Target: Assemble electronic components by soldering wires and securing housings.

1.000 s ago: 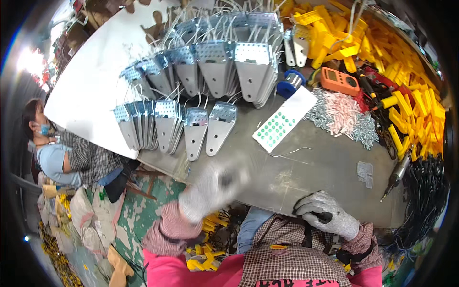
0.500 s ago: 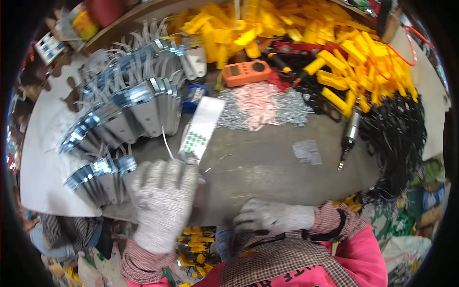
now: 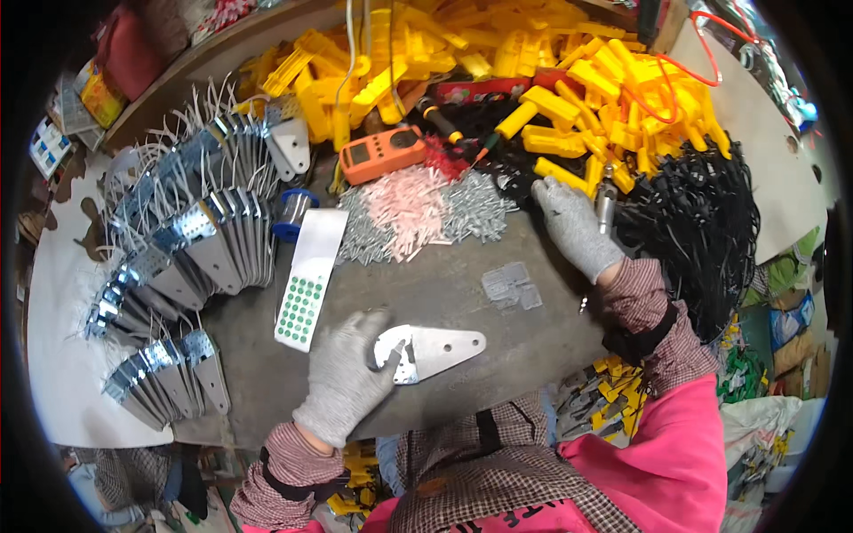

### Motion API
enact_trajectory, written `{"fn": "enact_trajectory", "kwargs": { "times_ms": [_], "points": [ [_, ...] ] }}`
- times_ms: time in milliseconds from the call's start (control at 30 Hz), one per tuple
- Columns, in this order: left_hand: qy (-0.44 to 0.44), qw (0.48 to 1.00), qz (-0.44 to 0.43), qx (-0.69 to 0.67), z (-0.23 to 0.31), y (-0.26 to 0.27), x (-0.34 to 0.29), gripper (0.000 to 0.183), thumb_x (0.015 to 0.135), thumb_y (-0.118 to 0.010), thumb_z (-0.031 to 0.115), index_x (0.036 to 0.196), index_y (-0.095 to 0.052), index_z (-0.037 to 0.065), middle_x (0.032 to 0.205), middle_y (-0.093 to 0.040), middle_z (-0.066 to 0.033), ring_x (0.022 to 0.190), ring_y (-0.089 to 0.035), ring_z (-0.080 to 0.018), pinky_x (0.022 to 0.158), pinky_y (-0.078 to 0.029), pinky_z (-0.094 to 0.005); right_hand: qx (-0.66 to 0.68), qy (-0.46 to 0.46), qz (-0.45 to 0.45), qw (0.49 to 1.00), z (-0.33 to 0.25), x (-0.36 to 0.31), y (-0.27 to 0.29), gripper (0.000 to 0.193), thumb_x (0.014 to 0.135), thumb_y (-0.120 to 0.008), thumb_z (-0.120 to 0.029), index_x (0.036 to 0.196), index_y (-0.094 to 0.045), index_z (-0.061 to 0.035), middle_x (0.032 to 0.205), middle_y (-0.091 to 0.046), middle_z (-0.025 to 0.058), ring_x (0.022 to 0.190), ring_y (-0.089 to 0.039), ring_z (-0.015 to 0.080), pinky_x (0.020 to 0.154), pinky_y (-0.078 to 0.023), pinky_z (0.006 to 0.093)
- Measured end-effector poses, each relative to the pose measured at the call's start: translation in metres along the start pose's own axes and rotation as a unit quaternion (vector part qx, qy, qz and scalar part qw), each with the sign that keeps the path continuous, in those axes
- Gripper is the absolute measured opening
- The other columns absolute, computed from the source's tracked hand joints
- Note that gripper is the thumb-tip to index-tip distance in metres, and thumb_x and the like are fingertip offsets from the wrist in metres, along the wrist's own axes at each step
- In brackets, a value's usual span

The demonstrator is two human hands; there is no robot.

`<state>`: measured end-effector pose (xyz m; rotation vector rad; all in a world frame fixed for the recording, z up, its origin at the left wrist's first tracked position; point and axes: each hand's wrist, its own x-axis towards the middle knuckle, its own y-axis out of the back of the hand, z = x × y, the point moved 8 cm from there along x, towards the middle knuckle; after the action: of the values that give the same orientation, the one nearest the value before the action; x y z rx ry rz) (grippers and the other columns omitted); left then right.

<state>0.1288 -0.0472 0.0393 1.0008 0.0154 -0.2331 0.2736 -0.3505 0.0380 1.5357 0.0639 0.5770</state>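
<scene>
My left hand, in a grey knit glove, is closed around the left end of a flat silver metal bracket. The bracket lies low over the near middle of the bench, and its tapered end with two holes points right. My gloved right hand reaches to the back right, fingers stretched out beside the black small parts and a yellow plastic piece. Next to it is a silver power screwdriver, partly hidden. What lies under the right fingertips is hidden.
Rows of metal brackets with white wires stand on the left. A green-dotted sticker sheet, a blue spool and an orange multimeter lie mid-bench. Pink and silver small parts, grey pieces and black cords are nearby.
The whole view has shifted. My left hand has come away from the bracket rows with a bracket in it. My right hand has moved from the front edge to the back right.
</scene>
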Motion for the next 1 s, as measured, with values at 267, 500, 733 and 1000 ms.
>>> {"fn": "enact_trajectory", "kwargs": {
  "times_ms": [267, 500, 733, 1000],
  "points": [
    [-0.089, 0.982, 0.149, -0.075, 0.001, -0.056, -0.020, 0.112, 0.073, -0.089, 0.025, 0.159, -0.019, 0.010, 0.159, -0.025, -0.0254, 0.135, -0.043, -0.0468, 0.109, -0.043, -0.0480, 0.093, 0.002, 0.030, 0.995, -0.039, 0.010, 0.033, 0.014, 0.086, -0.061, -0.004, 0.100, -0.059, -0.0038, 0.092, -0.064, 0.0185, 0.090, -0.066, 0.0359, 0.077, -0.053, 0.0444],
    [-0.231, 0.964, 0.003, -0.130, 0.004, -0.007, -0.037, 0.087, 0.078, -0.082, 0.028, 0.150, -0.039, 0.006, 0.148, -0.046, -0.0195, 0.135, -0.047, -0.0408, 0.110, -0.042, -0.0477, 0.596, 0.177, -0.190, 0.760, -0.224, -0.059, 0.067, 0.029, 0.081, -0.067, 0.002, 0.107, -0.060, -0.0084, 0.096, -0.062, 0.0111, 0.091, -0.066, 0.0286, 0.078, -0.053, 0.0360],
    [-0.071, 0.994, 0.078, -0.034, -0.066, 0.002, -0.045, 0.083, 0.075, -0.085, 0.016, 0.145, -0.041, 0.006, 0.141, -0.048, -0.0189, 0.131, -0.048, -0.0382, 0.111, -0.040, -0.0443, 0.348, 0.173, -0.004, 0.922, -0.261, -0.022, 0.042, 0.032, 0.078, -0.067, -0.001, 0.108, -0.057, -0.0059, 0.095, -0.060, 0.0129, 0.095, -0.059, 0.0318, 0.087, -0.046, 0.0437],
    [-0.051, 0.834, -0.074, -0.545, -0.053, -0.020, -0.052, 0.091, 0.086, -0.080, 0.015, 0.155, -0.023, 0.007, 0.148, -0.040, -0.0168, 0.140, -0.039, -0.0258, 0.113, -0.037, -0.0391, 0.353, 0.252, -0.089, 0.897, -0.266, -0.059, 0.030, 0.035, 0.083, -0.067, -0.011, 0.117, -0.063, -0.0073, 0.103, -0.059, 0.0120, 0.104, -0.057, 0.0323, 0.096, -0.044, 0.0463]
  ]
}}
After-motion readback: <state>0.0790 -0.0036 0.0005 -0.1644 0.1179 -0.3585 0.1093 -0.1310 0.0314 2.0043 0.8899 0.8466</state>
